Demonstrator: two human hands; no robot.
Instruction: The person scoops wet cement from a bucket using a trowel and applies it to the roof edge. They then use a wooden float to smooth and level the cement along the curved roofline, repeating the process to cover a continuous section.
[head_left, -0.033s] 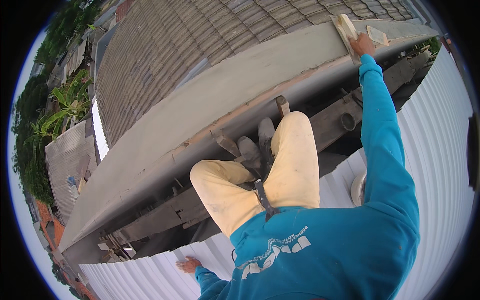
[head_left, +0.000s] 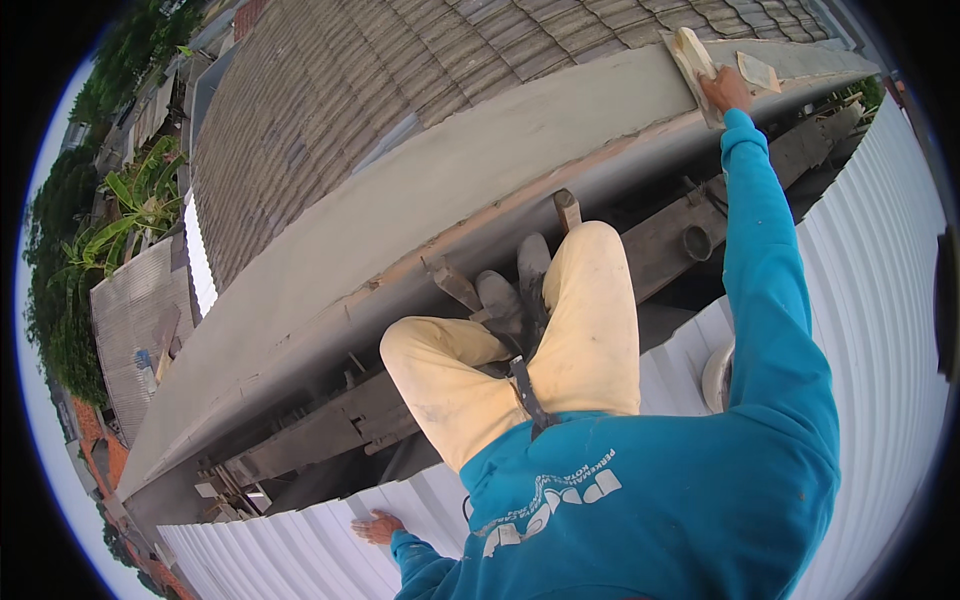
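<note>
My right hand (head_left: pixel 728 90) is stretched far out to the upper right, its fingers wrapped round a plastering trowel (head_left: pixel 692 52) with a pale wooden handle. The trowel's flat blade rests on the smooth grey cement band (head_left: pixel 520 150) along the roof edge. A small pale flat piece (head_left: pixel 757 71) lies on the cement just beyond that hand. Lower down, my left hand (head_left: pixel 376 527) lies flat with fingers spread on the white corrugated sheet (head_left: pixel 300 545), holding nothing.
Roof tiles (head_left: pixel 400 90) rise beyond the cement band. My feet (head_left: pixel 505 300) are near two wooden stubs (head_left: pixel 567 211) below its edge. Dark gaps and a timber beam (head_left: pixel 660 250) lie between the band and the sheeting. A whitish round container (head_left: pixel 716 378) is partly hidden by my right arm.
</note>
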